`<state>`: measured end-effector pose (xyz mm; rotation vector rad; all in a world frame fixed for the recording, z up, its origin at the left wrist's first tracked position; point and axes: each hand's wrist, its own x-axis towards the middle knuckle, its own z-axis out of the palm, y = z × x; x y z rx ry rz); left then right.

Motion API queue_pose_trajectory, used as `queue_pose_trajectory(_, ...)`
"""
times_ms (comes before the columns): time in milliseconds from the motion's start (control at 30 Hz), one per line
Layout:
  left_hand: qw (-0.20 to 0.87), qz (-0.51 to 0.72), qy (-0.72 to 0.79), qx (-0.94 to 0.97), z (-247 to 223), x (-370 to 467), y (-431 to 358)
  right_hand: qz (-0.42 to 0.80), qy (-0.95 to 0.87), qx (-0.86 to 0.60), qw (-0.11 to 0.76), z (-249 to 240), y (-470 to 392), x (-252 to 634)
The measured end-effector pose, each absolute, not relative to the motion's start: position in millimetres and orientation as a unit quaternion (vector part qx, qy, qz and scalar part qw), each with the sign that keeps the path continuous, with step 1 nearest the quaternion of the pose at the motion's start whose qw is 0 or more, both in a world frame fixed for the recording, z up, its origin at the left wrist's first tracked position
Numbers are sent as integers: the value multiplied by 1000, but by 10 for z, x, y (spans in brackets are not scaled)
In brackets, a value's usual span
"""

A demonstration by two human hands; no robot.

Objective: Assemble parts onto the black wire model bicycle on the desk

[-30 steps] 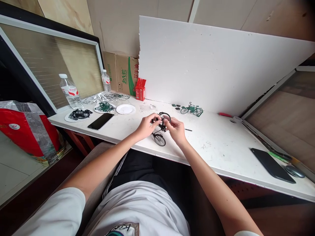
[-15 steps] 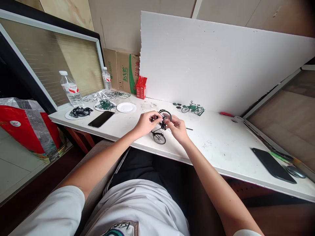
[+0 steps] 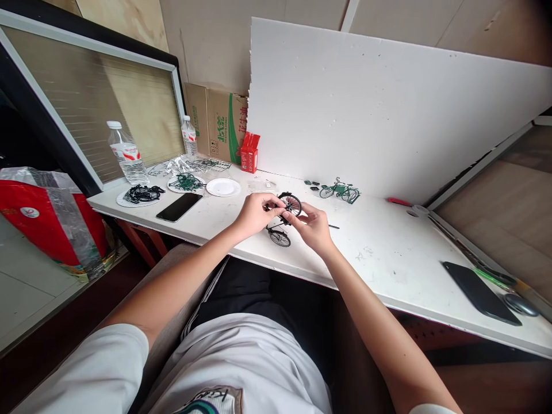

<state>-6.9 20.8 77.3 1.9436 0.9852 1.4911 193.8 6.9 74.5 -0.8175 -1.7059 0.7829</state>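
A small black model bicycle [image 3: 280,237] is held up over the front part of the white table, tilted, with one spoked wheel toward me and the other farther off between my hands. My left hand [image 3: 257,214] pinches it from the left, thumb and forefinger at the far wheel's hub. From the right, my right hand [image 3: 314,226] grips the same area, its thumb pressed near the hub and its fingers behind the wheel. Fingers cover much of the bicycle's frame.
Plates with black parts [image 3: 141,194] and green parts [image 3: 188,182], an empty plate [image 3: 223,187] and a phone [image 3: 179,207] lie left. A green model bicycle [image 3: 340,191] stands behind. Right are a black slab [image 3: 480,293] and a red-handled tool [image 3: 399,201]. Bottles [image 3: 126,155] stand back left.
My right thumb has shifted left and slightly up, closer to my left fingertips at the wheel hub. The bicycle's near wheel has risen slightly. The whole view has shifted a little.
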Motion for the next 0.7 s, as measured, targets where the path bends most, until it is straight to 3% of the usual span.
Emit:
queue_pose_trajectory(567, 216, 549, 323, 740, 793, -74, 164, 370, -671, -344, 543, 718, 138, 1951)
queue_pose_trajectory(700, 261, 561, 303, 725, 758, -87, 189, 376, -672, -336, 543, 714, 155, 1971)
